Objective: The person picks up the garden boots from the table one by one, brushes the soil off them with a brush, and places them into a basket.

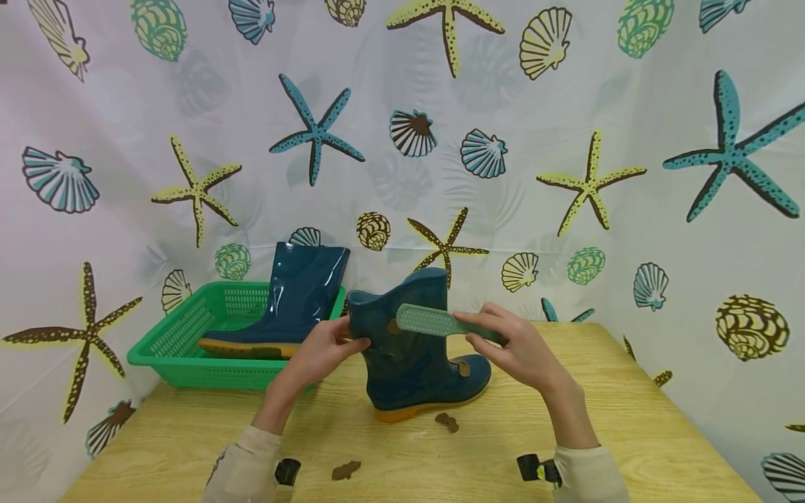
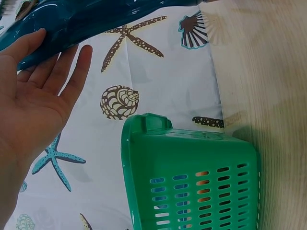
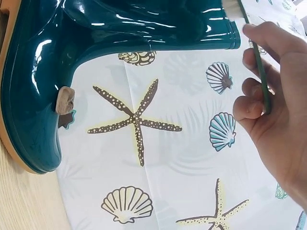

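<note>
A dark teal rubber boot [image 1: 402,374] with an orange sole stands upright on the table, its toe to the right. My left hand [image 1: 322,355] grips the back of its shaft near the top, thumb on the near side. In my right hand [image 1: 517,344] is a green brush [image 1: 429,321], held by its handle with the head against the upper shaft. White bristles [image 3: 232,9] show in the right wrist view. One brown patch [image 1: 393,326] sits on the shaft beside the brush head. Another brown piece [image 3: 65,100] clings to the top of the foot.
Behind to the left, a green plastic basket [image 1: 214,374] holds a second teal boot [image 1: 302,286]. Two brown scraps [image 1: 447,422] lie on the wooden table [image 1: 560,433] near me. A patterned white curtain [image 1: 352,209] encloses the back and sides.
</note>
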Tool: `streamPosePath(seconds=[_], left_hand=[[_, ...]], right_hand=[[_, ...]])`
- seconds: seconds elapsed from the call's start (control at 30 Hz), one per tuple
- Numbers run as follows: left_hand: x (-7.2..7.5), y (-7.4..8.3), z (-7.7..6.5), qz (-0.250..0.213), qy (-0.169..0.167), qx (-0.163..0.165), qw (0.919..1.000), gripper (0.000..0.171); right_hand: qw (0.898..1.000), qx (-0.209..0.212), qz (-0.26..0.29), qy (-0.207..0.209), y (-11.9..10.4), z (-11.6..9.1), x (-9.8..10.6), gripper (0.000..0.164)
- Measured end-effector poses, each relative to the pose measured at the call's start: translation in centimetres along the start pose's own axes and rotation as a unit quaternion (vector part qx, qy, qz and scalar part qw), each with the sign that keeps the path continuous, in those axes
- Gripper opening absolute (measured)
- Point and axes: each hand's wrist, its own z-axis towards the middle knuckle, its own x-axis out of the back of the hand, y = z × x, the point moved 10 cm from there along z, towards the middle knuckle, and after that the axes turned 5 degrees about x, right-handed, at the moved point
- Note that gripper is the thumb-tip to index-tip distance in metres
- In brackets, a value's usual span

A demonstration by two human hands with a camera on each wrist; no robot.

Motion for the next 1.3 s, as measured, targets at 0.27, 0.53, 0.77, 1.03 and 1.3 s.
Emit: streamPosePath(seconds=[0.27,0.53,0.77,1.03,1.3], left_hand=[[0.0,-0.1,-0.1,-0.004,-0.007,-0.001,1.0000,0.036],[0.1,-0.2,0.0,-0.008,-0.004,-0.001,1.0000,0.033],[0.1,-0.4,0.0,-0.004,-0.001,0.007,1.0000,0.034],[0.1,-0.3,0.0,-0.007,-0.002,0.005,1.0000,0.034],[-0.1,-0.1,-0.1,0.000,-0.011,0.003,0.9999,0.036]], right_hand=[[0.999,-0.005,-0.037,-0.001,0.0,0.3,-0.6,0.042],[0.999,0.005,-0.038,-0.030,0.0,0.3,-1.7,0.040],[0.999,0.003,-0.033,-0.043,0.1,0.0,-1.8,0.039],[1.000,-0.010,-0.007,-0.014,0.2,-0.1,-0.7,0.041],[0.999,0.007,-0.033,-0.003,-0.2,0.2,-0.7,0.042]])
